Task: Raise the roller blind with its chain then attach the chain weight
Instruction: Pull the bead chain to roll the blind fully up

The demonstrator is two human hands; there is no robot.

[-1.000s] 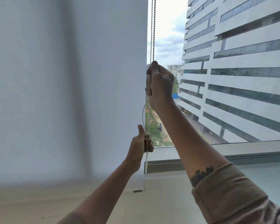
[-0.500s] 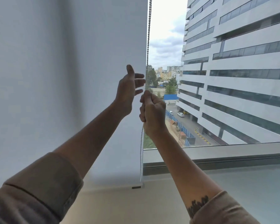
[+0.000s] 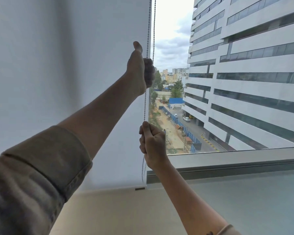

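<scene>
A white roller blind (image 3: 66, 82) covers the left part of the window, its bottom bar (image 3: 139, 188) low near the sill. A metal bead chain (image 3: 154, 31) hangs in two strands along the blind's right edge. My left hand (image 3: 141, 68) is raised and closed around one strand, thumb pointing up. My right hand (image 3: 152, 141) is lower, fisted on the same strand below it. The chain's loop drops past my right wrist toward the bottom bar. No chain weight is in view.
The bare window glass (image 3: 227, 82) on the right shows a large white office building and a street far below. A grey window frame (image 3: 227, 158) and sill (image 3: 244, 192) run under the glass. A beige wall (image 3: 117, 214) lies below the blind.
My left hand rose from low on the chain, opened, then closed on the chain high up. My right hand pulled the chain down from head height to near the sill.
</scene>
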